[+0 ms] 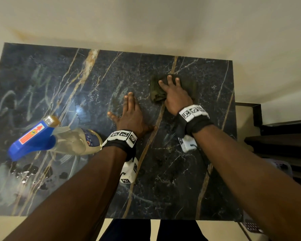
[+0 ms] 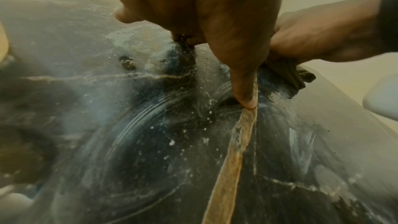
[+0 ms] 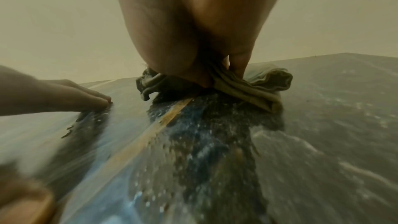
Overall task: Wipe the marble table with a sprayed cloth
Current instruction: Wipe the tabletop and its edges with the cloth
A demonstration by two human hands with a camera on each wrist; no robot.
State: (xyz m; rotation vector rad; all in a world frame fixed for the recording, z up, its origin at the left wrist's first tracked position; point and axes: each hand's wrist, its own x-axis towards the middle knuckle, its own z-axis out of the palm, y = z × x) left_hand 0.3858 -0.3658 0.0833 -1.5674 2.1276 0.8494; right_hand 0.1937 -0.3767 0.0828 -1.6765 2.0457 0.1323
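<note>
A dark marble table (image 1: 163,180) with gold veins fills the head view. On its far right part lies a crumpled dark green cloth (image 1: 155,92), and my right hand (image 1: 172,91) presses flat on it with fingers spread. In the right wrist view the cloth (image 3: 247,88) bunches under the palm over a wet streak. My left hand (image 1: 130,113) rests flat on the bare marble just left of the cloth, fingers straight and holding nothing. Its thumb touches a gold vein (image 2: 234,151) in the left wrist view.
A spray bottle (image 1: 47,138) with a blue trigger head lies on its side at the table's left, near my left wrist. Water drops (image 1: 33,173) and smeared streaks cover the left part. Dark steps (image 1: 281,141) stand right of the table.
</note>
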